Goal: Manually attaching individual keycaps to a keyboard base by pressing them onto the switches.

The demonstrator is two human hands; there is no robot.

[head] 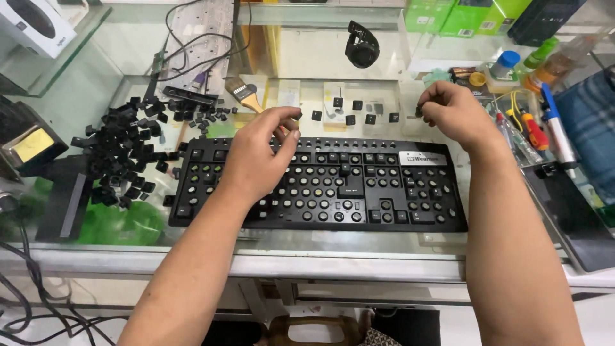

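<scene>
A black keyboard (pixel 320 186) lay flat on the glass desk (pixel 288 247), most of its keycaps stripped off so that rows of pale round switch domes showed, with only a few caps left in place around the middle and the lower right. The left hand (pixel 256 157) hovered over the upper left part of the keyboard, its fingers curled and its thumb and forefinger drawn close together above the top row; whether that grip pinched anything could not be told. The right hand (pixel 455 112) was raised beyond the keyboard's upper right corner, its fingertips pressed together on a small dark keycap (pixel 419 112). To the left of the keyboard, a large heap of loose black keycaps (pixel 125 154) spread over the desk, with more scattered toward the back. Behind the keyboard, a short row of single keycaps (pixel 352 112) sat spaced apart on the glass, well clear of the heap. A paintbrush (pixel 246 96) with a wooden handle lay at an angle just behind the left hand. On the right edge of the desk, near the right wrist, lay screwdrivers (pixel 528 131) with red and yellow handles and a white and blue pen-shaped tool (pixel 556 128). A black round device (pixel 362 46) stood farther back on the glass, and green boxes (pixel 461 16) were stacked at the rear right. Dark cables (pixel 192 38) trailed across the rear left.
</scene>
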